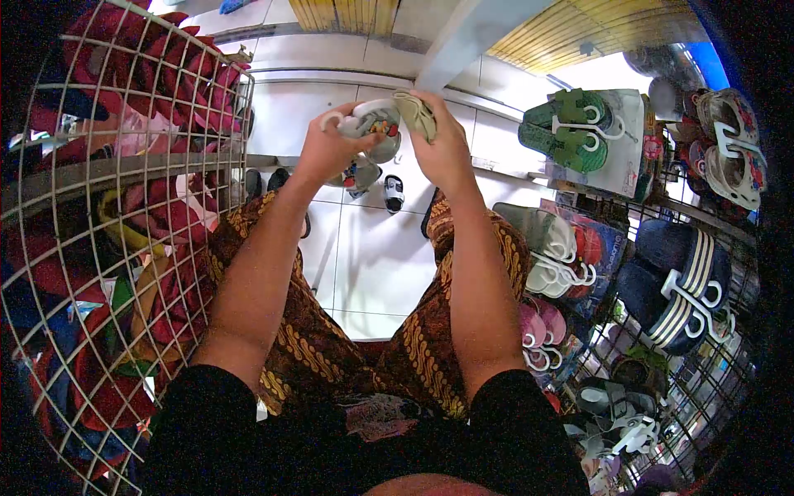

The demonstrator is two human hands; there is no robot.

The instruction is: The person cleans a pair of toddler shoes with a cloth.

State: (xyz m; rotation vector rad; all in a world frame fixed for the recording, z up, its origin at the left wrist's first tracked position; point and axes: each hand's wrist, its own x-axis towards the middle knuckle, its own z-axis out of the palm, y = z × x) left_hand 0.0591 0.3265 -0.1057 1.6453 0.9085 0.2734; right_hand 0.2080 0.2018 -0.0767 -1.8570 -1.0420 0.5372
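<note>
A pale grey shoe with a colourful print (376, 124) was pinched between the thumb and fingers of the left hand (329, 150) above a white tiled floor (368, 273), its long axis running roughly crosswise between the hands. The right hand (444, 147) gripped a folded khaki cloth (415, 114) at the shoe's right end; whether the two touched could not be told. The left hand was nearer the shoe. Red items (161, 66) filled a white wire-grid enclosure at left, while navy slides with white stripes (657, 241) hung at right.
</note>
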